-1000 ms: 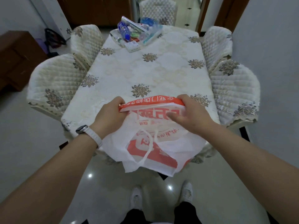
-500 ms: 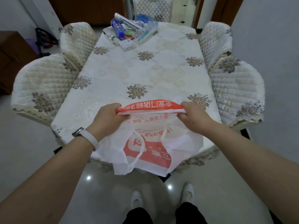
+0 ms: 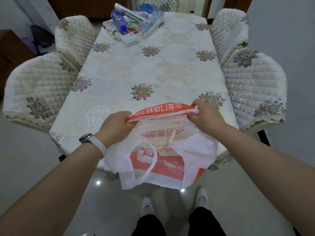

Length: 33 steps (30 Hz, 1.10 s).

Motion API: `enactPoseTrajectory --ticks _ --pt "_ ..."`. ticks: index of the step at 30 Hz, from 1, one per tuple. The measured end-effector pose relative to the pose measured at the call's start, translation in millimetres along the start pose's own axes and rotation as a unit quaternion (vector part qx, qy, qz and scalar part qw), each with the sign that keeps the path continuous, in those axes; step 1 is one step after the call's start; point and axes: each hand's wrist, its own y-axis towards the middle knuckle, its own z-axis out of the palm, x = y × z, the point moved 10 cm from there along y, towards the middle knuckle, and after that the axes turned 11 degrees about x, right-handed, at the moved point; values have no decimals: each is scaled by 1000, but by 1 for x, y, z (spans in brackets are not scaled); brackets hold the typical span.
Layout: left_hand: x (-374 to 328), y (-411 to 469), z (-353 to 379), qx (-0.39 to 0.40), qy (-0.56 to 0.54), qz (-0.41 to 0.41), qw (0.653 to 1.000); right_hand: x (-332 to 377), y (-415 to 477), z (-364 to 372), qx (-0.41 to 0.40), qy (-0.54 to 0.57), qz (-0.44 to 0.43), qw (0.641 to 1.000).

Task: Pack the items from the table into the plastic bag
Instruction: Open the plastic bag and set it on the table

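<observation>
At the near edge of the surface (image 3: 136, 68), I hold the orange rim of a white-and-orange plastic bag (image 3: 170, 150) taut between both hands. My left hand (image 3: 117, 128) grips one corner with curled fingers and my right hand (image 3: 206, 118) pinches the other. The bag hangs over the edge toward the floor, its handles dangling. The items (image 3: 131, 26) lie piled at the far end, well apart from the bag, among them a blue-capped bottle (image 3: 119, 21) and a flat white box (image 3: 129, 39).

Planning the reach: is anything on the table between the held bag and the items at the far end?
Nothing visible: only bare tablecloth lies between the plastic bag, gripped by left hand and right hand, and the items.
</observation>
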Motion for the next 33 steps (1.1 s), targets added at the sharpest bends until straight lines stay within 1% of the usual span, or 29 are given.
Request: enactPoseTrajectory --ticks 2,4,6,8,10,13,15,17,18,19,20,21,22,23,24,25,26,28,30,33 --pt "2 8 4 0 -58 -10 998 -1 4 0 0 26 -1 1000" --pt "3 16 10 -6 -80 -18 997 2 9 1 9 58 -14 998" --pt "3 23 13 -19 -81 -26 996 2 15 2 15 36 -13 999" --pt "6 30 13 -35 -79 -36 996 -1 23 2 10 -33 3 999" --pt "8 37 12 -35 -53 -48 997 -3 31 4 8 -69 14 997" --pt "8 44 14 -6 -36 -58 998 -6 41 11 15 -57 23 998" --pt "0 38 7 -14 -30 -39 999 -5 42 13 7 -35 9 999" --pt "-23 11 -12 -80 17 8 997 2 32 8 -20 -42 -26 999" --pt "-40 -10 -18 -116 45 55 991 7 24 5 -40 -55 -51 996" --pt "-60 -33 -16 -136 67 118 981 14 13 1 -62 -72 -81 992" --pt "-80 -57 -3 -129 89 184 970 23 0 -1 -83 -90 -118 985" --pt "-96 -80 21 -97 124 242 958 33 -13 -2 -101 -113 -154 976" --pt "-105 -95 54 -50 174 282 942 42 -25 1 -114 -139 -187 966" --pt "-105 -105 88 0 229 298 927 49 -34 7 -121 -166 -215 955" --pt "-99 -108 117 40 273 294 915 55 -41 14 -123 -191 -240 944" --pt "-91 -104 136 65 299 277 911 60 -46 22 -121 -208 -264 934" --pt "-82 -96 145 69 309 256 913 66 -51 28 -118 -219 -286 925" --pt "-64 -75 149 62 316 213 923 80 -58 40 -109 -241 -330 906" --pt "-49 -58 145 57 317 189 928 94 -60 55 -84 -271 -377 882" --pt "-41 -50 131 19 283 218 934 115 -53 75 -44 -300 -425 853"
